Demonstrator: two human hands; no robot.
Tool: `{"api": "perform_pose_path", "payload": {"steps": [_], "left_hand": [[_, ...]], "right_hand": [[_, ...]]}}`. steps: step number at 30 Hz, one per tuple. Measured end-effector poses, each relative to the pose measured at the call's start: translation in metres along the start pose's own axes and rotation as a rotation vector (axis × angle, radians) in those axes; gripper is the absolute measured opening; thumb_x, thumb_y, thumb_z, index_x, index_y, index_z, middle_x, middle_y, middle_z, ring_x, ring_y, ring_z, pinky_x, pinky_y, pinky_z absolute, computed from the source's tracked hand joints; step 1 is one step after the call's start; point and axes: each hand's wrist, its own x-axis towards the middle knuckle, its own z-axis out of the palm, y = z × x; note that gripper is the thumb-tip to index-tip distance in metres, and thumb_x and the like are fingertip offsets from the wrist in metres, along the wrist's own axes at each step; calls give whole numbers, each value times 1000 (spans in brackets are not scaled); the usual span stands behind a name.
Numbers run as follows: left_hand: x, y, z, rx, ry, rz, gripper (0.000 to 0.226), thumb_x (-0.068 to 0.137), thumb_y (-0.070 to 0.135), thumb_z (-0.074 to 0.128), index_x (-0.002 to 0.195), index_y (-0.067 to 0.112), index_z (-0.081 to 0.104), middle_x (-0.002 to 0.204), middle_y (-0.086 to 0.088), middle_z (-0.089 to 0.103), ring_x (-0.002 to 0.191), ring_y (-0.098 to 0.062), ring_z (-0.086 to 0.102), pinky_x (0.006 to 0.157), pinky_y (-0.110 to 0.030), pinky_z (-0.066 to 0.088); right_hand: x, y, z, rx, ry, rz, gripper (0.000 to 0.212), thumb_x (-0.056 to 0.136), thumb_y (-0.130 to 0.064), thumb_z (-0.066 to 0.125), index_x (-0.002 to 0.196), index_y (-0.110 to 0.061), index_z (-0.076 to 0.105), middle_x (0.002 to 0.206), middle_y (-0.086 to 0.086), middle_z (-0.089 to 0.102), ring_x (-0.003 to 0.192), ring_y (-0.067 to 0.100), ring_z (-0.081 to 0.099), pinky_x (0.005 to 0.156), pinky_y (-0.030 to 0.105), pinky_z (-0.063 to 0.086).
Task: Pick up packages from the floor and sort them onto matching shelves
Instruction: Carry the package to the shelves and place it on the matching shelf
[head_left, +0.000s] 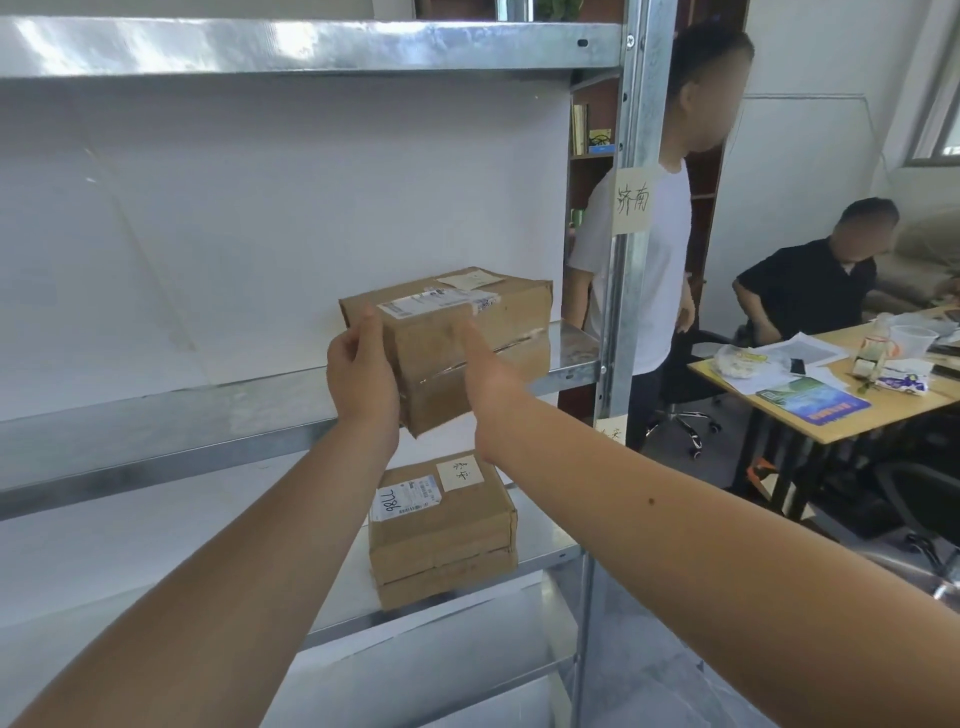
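Note:
A brown cardboard package (467, 332) with a white shipping label and a small paper note lies partly on the middle metal shelf (156, 415), its near corner jutting over the front edge. My left hand (363, 374) grips its near-left corner. My right hand (485, 379) presses against its front face, fingers hidden under the box. One shelf lower stand two stacked cardboard packages (441, 525), the top one with a label and a handwritten note. A handwritten paper tag (632, 201) is stuck to the shelf's right post (631, 104) at the middle shelf's level.
A person in a white shirt (660, 249) stands just behind the right post. Another person in black (810, 291) sits at a wooden desk (841, 410) cluttered with papers and cups. An office chair base (680, 421) is behind the post. White board backs the shelves.

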Motion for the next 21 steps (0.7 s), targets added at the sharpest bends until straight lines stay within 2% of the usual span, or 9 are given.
{"api": "perform_pose_path", "payload": {"steps": [2,4,7,8,11,14,16,19,21], "left_hand": [[-6,-2,-2,-8,-28,-11,86,71,84,60,131,23,69,128,1,75,118,-23,72,103,-49,59],[-12,-2,-4,36,-43,11,87,78,81,64,144,24,63,144,3,66,131,-19,63,112,-42,51],[-15,-5,-7,156,-40,83,75,86,49,83,152,26,53,139,5,62,123,-17,62,104,-41,55],[-14,-9,-9,166,-23,99,74,86,42,85,151,26,54,136,6,63,120,-18,64,102,-42,58],[-7,-13,-16,238,50,132,57,97,33,76,150,24,56,147,3,61,126,-21,58,105,-38,51],[5,-18,-26,296,84,131,56,101,36,70,153,30,51,155,3,55,139,-26,53,110,-46,51],[12,-19,-32,298,103,99,60,103,31,69,158,32,45,158,1,52,142,-26,53,111,-45,49],[22,-20,-36,304,133,41,65,101,25,72,159,30,42,160,-3,50,139,-27,54,100,-34,49],[22,-20,-35,299,146,36,67,100,24,74,158,30,41,159,-3,49,134,-25,55,94,-33,47]], "right_hand": [[-3,0,3,-36,-54,12,98,91,-84,57,164,-20,42,135,5,51,123,32,48,102,46,42],[-4,2,6,-29,-88,14,81,101,-72,54,162,-19,46,140,2,55,136,29,51,115,46,40],[-9,6,13,-5,-122,6,61,105,-59,59,150,-18,59,105,-4,57,106,19,58,99,41,45],[-11,7,16,-14,-138,7,60,104,-58,61,149,-19,60,109,-2,60,106,19,58,96,42,45],[-12,9,21,-19,-148,39,64,103,-61,58,153,-22,56,140,4,58,131,28,55,104,49,49],[-2,10,17,49,-109,43,62,105,-57,60,154,-21,51,121,4,56,132,28,58,114,51,52],[5,10,10,116,-81,32,60,106,-54,61,154,-21,50,112,3,54,127,27,61,110,50,55],[13,11,1,199,-78,29,59,105,-54,62,154,-24,50,130,5,61,120,25,64,96,47,54],[17,11,-4,236,-84,34,62,104,-55,63,157,-25,50,144,4,61,127,25,63,95,47,51]]}}
